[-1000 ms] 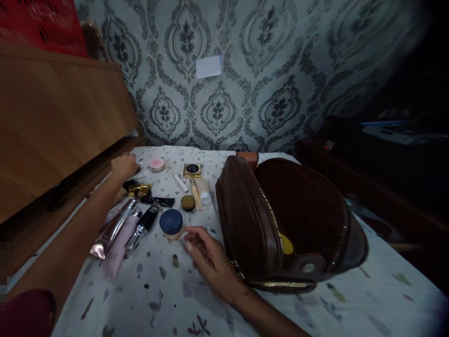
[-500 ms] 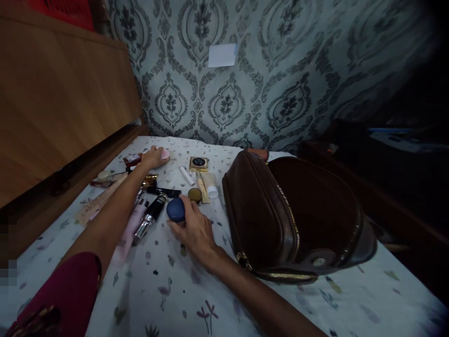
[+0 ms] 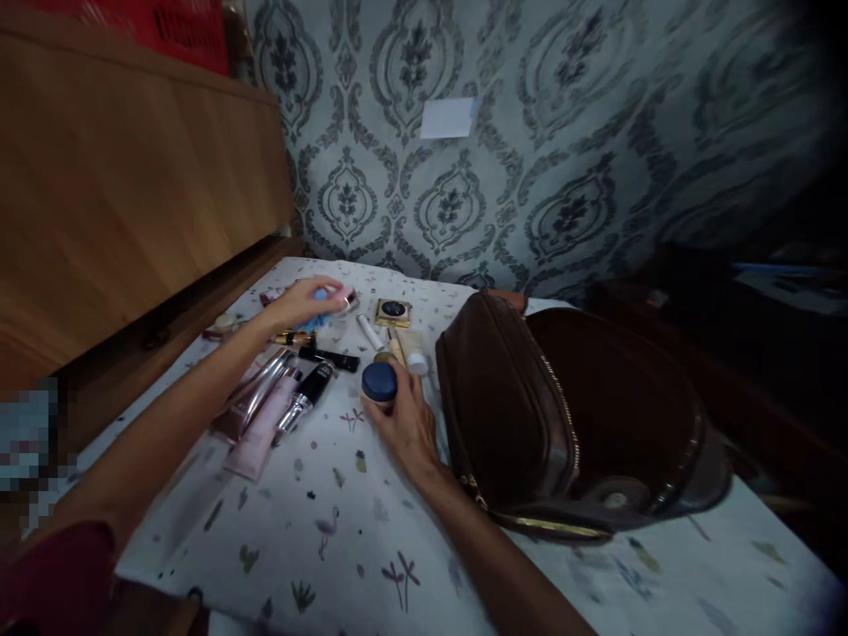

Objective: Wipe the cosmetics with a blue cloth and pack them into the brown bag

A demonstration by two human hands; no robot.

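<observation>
The fingers of the right hand (image 3: 405, 422) are wrapped around a small round jar with a dark blue lid and pale base (image 3: 380, 386), gripping it from the near side; the jar stands roughly upright, its short axis vertical and the lid facing up, low over the printed white tabletop (image 3: 344, 530) just left of the open brown leather zip bag (image 3: 530, 415). Whether its base touches the cloth cannot be told.

The fingers of the left hand (image 3: 301, 302) are curled over a round pink compact (image 3: 341, 299) near the far edge of the tabletop; a bit of light blue shows under the fingertips, blurred, so the exact grip is unclear.

Close around the jar lie a cream tube with a white cap (image 3: 414, 352) and a thin white stick (image 3: 369, 331), both with their long axes running away towards the wall. A square gold compact with a dark centre (image 3: 393, 310) sits beyond them. To the left, a black mascara tube (image 3: 329, 359) lies crosswise, a black and silver bottle (image 3: 306, 397) points diagonally towards the near left, and pink tubes (image 3: 260, 424) lie alongside it on the same slant. A gold lipstick (image 3: 295, 338) rests below the left hand.

The bag lies on its side, its mouth gaping rightwards, gold zip teeth along the rim. A wooden headboard (image 3: 132, 203) stands to the left, patterned grey wallpaper (image 3: 530, 132) behind.
</observation>
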